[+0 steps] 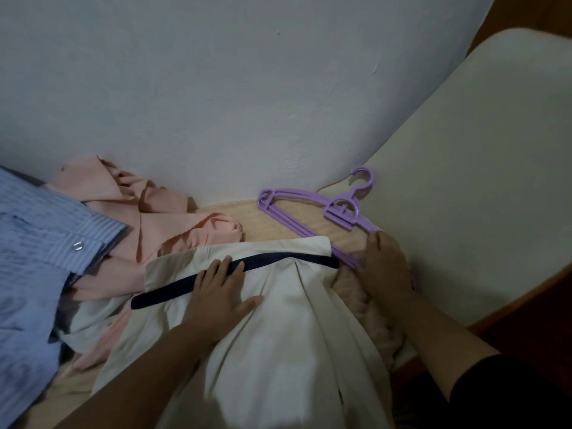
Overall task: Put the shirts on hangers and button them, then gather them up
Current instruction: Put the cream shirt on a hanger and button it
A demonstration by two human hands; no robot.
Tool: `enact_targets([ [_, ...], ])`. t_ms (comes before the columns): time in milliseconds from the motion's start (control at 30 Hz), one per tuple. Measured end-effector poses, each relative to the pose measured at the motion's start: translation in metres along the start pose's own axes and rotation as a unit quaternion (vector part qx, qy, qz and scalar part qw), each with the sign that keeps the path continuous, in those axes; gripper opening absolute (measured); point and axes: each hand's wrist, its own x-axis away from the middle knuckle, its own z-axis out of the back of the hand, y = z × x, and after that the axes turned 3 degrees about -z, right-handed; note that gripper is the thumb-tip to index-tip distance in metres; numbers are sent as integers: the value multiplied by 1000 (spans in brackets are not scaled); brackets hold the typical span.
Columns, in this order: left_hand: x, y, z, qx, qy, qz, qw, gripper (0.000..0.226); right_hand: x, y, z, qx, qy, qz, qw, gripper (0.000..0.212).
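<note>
Flat and open, the left hand (pixel 221 292) presses on the cream shirt (pixel 278 320), fingers spread across its dark collar band (pixel 235 275), gripping nothing. Over at the shirt's right edge the right hand (pixel 383 264) lies on the lower arm of the purple hangers (pixel 312 212); whether its fingers are curled round the plastic or only resting on it I cannot tell, since the back of the hand hides them.

Those hangers lie stacked against the wall (pixel 247 88), hooks pointing toward the pale board (pixel 479 181) on the right. A pink shirt (pixel 161 224) is crumpled just behind the cream one, and a blue striped shirt (pixel 46 258) lies at far left, its cuff button showing.

By my reading, the step in hand is taking one hanger for the cream shirt. Doing it well means separating a single hanger from the stack, as they look nested and may come away together. Keeping the left palm on the collar should stop the cloth sliding while the hanger is drawn across. Then the neck opening needs lifting so one hanger arm can go into a shoulder before the other follows. Buttoning is easier with the front placket up, and it is not visible now, so the shirt may want turning first.
</note>
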Motion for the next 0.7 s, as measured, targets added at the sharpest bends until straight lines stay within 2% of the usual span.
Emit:
enact_targets([
  [100,-2,2,0,-2,-6,0,1000,121,4,-2,-1,13,3,9,1000,79],
  [367,-13,3,-5,-6,-6,3,1000,119,4,-5,-12,9,17,9,1000,92],
  [567,-12,3,-6,-6,-7,5,1000,123,4,-6,-8,19,76,2,997,71],
  [700,-13,3,-5,-13,-11,4,1000,121,5,-6,-4,-27,56,-10,998,66],
])
